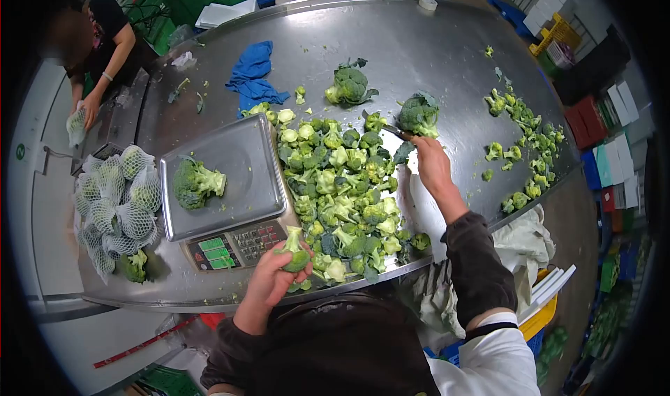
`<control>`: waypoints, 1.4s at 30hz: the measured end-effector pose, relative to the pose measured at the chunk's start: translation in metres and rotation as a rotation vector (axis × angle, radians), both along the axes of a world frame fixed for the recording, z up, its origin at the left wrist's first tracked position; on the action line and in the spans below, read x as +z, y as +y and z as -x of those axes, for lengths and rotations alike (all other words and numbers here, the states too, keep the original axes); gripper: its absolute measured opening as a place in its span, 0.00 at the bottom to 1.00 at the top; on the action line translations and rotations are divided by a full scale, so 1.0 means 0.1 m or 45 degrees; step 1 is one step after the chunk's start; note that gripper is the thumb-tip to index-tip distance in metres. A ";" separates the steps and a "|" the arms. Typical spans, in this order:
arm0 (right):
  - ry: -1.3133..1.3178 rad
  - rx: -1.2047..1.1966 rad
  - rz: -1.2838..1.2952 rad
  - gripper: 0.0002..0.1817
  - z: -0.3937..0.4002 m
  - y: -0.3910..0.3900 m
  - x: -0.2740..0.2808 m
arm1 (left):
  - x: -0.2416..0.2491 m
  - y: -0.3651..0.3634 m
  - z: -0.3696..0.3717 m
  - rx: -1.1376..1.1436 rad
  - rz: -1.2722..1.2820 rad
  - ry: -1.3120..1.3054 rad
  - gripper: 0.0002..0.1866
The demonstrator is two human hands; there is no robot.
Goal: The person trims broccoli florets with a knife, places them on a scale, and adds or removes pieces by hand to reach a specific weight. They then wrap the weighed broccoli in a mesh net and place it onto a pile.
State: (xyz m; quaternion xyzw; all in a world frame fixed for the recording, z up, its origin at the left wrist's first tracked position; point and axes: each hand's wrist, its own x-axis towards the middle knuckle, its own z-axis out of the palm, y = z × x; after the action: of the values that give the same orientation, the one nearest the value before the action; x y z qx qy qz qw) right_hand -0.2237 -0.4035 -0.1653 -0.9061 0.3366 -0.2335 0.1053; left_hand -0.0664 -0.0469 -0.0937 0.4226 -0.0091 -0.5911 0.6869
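Observation:
My left hand (271,276) is closed around a small broccoli floret (296,251), its pale stem pointing up, near the front edge of the table. My right hand (431,164) grips a knife (399,133), its blade pointing left over the far end of a broad pile of cut broccoli florets (343,207). Just beyond that hand stands a broccoli head (419,114), and a second head lies farther back. To the left, a broccoli crown (197,183) rests on the metal pan of a weighing scale (223,218) with lit green displays.
Net-wrapped broccoli heads (115,197) are heaped left of the scale. A blue cloth (251,73) lies behind it. Loose florets (534,141) trail along the right side of the steel table (293,54). At the far left, another person (105,47) handles a netted item.

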 end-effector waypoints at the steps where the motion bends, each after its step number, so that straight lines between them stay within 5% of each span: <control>1: -0.030 0.038 0.062 0.15 -0.06 -0.13 -0.13 | 0.01 -0.03 0.02 0.004 0.001 -0.008 0.19; 3: -0.070 0.084 0.102 0.14 -0.18 -0.33 -0.38 | 0.03 -0.09 0.07 -0.098 -0.012 -0.060 0.19; 6: 0.345 -0.173 0.098 0.10 -0.36 -0.35 -0.49 | 0.03 -0.16 0.13 -0.106 -0.021 -0.039 0.19; 10: 0.448 -0.272 -0.002 0.15 -0.42 -0.27 -0.57 | 0.04 -0.18 0.18 -0.094 -0.026 -0.047 0.18; 15: 0.361 -0.265 0.157 0.17 -0.25 -0.30 -0.55 | 0.05 -0.17 0.19 -0.101 -0.020 -0.088 0.18; 18: 0.410 -0.225 -0.418 0.19 -0.16 -0.26 -0.35 | 0.07 -0.19 0.20 -0.071 -0.056 -0.080 0.18; 23: 0.147 -0.269 -0.403 0.20 0.05 -0.02 -0.23 | 0.07 -0.21 0.19 -0.101 -0.021 -0.068 0.18; 26: -0.284 -0.013 -0.441 0.18 0.06 0.34 0.07 | 0.06 -0.25 0.18 -0.136 -0.027 -0.116 0.19; 27: -0.157 -0.005 -0.634 0.17 0.05 0.51 0.28 | 0.05 -0.27 0.18 -0.160 -0.024 -0.158 0.19; 31: 0.059 0.440 -0.474 0.17 -0.09 1.14 0.80 | 0.06 -0.36 0.18 -0.152 -0.040 -0.176 0.18; 42: 0.111 0.888 -0.551 0.15 -0.17 1.56 0.70 | 0.04 -0.36 0.20 -0.164 -0.124 -0.357 0.13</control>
State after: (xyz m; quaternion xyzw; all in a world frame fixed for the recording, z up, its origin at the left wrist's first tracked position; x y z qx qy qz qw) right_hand -0.2066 -0.2479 -0.0956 -0.9318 0.0550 -0.0690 0.3520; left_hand -0.0864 -0.0829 -0.0899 0.5323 -0.1035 -0.5689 0.6183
